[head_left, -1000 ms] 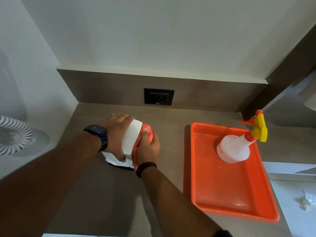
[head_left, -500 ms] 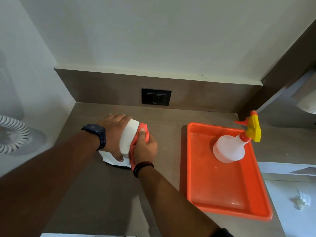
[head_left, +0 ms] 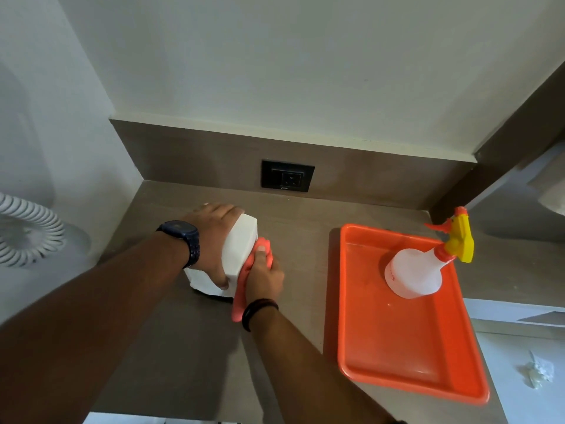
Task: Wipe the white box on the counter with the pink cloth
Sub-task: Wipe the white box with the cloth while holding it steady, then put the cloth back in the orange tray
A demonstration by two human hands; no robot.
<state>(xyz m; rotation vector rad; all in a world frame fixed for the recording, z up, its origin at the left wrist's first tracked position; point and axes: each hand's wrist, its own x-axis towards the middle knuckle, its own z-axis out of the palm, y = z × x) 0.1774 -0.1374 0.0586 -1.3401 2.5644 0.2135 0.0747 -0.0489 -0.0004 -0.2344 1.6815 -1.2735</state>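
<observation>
The white box (head_left: 240, 249) stands tilted on the brown counter (head_left: 293, 228), left of centre. My left hand (head_left: 211, 237), with a dark watch on the wrist, wraps over the box's left side and holds it. My right hand (head_left: 264, 278) presses the pink cloth (head_left: 244, 280) flat against the box's right face, fingers closed on the cloth. The cloth's lower end hangs down past my wrist. The box's bottom is partly hidden by my hands.
An orange tray (head_left: 406, 359) lies on the counter to the right, with a white spray bottle (head_left: 412, 275) with a yellow trigger in its far end. A black wall socket (head_left: 287, 175) sits behind. A white coiled cord (head_left: 27, 231) hangs at the left. A white surface (head_left: 532, 371) adjoins the right.
My right hand with the cloth has slid a little down the box's right face toward me. The left hand keeps its hold on the box.
</observation>
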